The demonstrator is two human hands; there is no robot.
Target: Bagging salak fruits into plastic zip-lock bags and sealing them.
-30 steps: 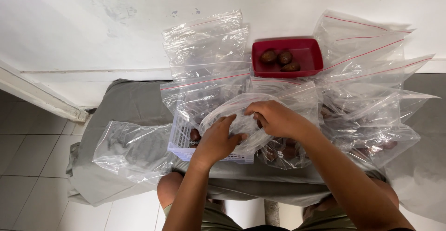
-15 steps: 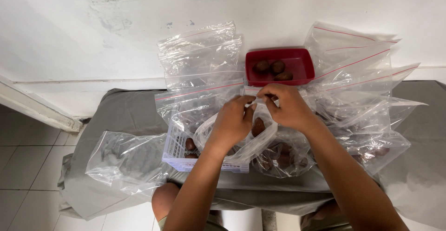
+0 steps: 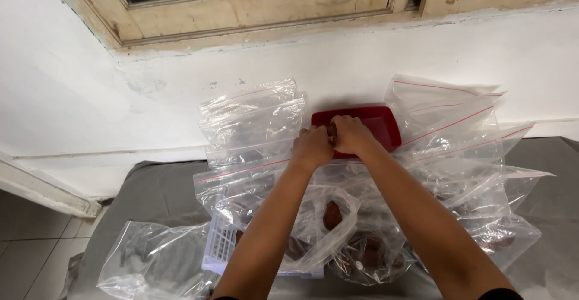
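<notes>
both hands reach to the red tray (image 3: 386, 132) at the back of the grey worktop (image 3: 145, 197), against the white wall; left hand (image 3: 313, 145) and right hand (image 3: 351, 134) meet over its near edge, fingers curled together — what they clasp cannot be told. clear zip bags (image 3: 253, 122) flank the tray; an open bag with a brown fruit (image 3: 331, 215) sags over a white basket (image 3: 222, 249). half a second earlier the hands were nearer, at that bag's mouth — now extended to the tray

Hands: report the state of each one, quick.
Left hand: fingers curled over the near edge of the red tray; a grip cannot be told.
Right hand: curled over the same tray, beside the left; contents hidden.
</notes>
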